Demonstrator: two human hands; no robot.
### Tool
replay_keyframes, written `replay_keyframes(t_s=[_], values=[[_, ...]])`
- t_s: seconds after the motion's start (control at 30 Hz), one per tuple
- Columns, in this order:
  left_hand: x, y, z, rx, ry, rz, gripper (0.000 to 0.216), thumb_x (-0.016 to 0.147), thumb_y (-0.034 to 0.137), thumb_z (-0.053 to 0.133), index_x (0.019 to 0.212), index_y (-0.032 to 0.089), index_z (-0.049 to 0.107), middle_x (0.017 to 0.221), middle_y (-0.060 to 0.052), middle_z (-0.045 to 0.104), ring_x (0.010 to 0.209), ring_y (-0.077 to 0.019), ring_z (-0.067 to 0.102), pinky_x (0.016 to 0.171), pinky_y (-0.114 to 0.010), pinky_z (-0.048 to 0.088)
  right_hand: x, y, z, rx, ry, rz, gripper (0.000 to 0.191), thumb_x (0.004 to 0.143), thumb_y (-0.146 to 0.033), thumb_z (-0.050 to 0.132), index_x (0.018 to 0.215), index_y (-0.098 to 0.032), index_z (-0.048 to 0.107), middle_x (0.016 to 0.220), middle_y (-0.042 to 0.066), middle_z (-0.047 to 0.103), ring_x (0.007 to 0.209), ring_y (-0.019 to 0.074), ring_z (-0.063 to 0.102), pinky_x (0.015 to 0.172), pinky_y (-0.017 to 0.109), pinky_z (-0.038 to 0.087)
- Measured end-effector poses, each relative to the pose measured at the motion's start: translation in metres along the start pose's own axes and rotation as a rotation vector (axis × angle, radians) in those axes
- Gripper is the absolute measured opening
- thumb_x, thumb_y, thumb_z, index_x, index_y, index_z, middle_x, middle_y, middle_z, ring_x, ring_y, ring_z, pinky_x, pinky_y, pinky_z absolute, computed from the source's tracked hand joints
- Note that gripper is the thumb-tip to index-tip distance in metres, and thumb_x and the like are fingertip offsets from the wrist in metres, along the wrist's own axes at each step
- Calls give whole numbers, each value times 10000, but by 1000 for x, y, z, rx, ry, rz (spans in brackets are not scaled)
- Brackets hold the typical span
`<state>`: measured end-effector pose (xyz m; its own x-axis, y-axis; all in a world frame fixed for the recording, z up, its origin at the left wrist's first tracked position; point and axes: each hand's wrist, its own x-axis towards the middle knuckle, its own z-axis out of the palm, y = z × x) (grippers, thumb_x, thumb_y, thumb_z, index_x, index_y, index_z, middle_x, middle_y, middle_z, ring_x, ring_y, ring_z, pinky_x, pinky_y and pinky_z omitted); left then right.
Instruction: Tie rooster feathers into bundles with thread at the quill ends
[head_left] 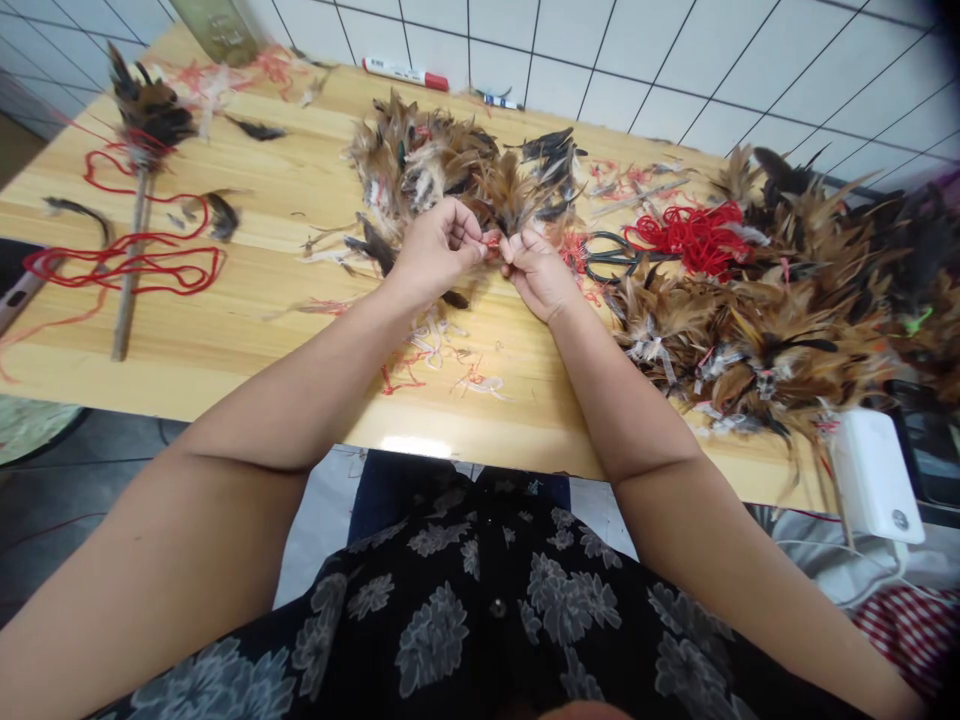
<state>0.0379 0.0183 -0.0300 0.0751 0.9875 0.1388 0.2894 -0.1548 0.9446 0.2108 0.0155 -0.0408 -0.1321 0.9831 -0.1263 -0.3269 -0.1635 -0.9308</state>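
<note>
Feathers crowd a wooden desk (pixel 247 330) as a person in a flowered black top works at its middle. The left hand (pixel 439 250) and right hand (pixel 536 275) meet fingertip to fingertip, both pinching the red-wound base of a small feather bunch (pixel 517 195), whose brown and black plumes fan away toward the far edge. Just beyond the hands lies a loose feather heap (pixel 420 155); a larger feather pile (pixel 765 310) fills the desk's right end. Black scissors (pixel 615 258) rest just right of the right hand, beside a tangle of red thread (pixel 694 235). Toward the left end, a stick topped with feathers (pixel 139 200) lies across looping red cord (pixel 127 265). A red-capped marker (pixel 405 72) sits at the far edge, thread scraps (pixel 435 360) near the front edge.
</note>
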Motion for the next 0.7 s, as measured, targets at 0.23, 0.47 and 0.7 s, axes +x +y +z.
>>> replay_keyframes(t_s=[0.23, 0.47, 0.7], values=[[-4, 5, 0, -54, -100, -25, 231, 893, 26, 733, 945, 230, 635, 936, -26, 747, 960, -223, 812, 934, -380, 662, -5, -8, 4, 3, 30, 47, 389, 1081, -125, 765, 884, -264, 460, 884, -67, 672, 767, 89, 619, 715, 186, 522], [0, 7, -11, 203, -16, 63, 82, 939, 146, 738, 950, 224, 717, 953, -46, 788, 1067, -268, 787, 1027, -393, 638, -1, -13, -4, 71, 68, 48, 444, 1105, -108, 721, 859, -270, 388, 804, -109, 569, 631, 49, 500, 640, 160, 442], [3, 1, -11, 28, -18, -15, 152, 971, 148, 779, 933, 240, 664, 867, -33, 754, 843, -227, 758, 859, -378, 635, 1, -8, -7, 77, 30, 58, 379, 1127, -77, 658, 883, -258, 432, 847, -73, 641, 714, 57, 571, 647, 136, 445]])
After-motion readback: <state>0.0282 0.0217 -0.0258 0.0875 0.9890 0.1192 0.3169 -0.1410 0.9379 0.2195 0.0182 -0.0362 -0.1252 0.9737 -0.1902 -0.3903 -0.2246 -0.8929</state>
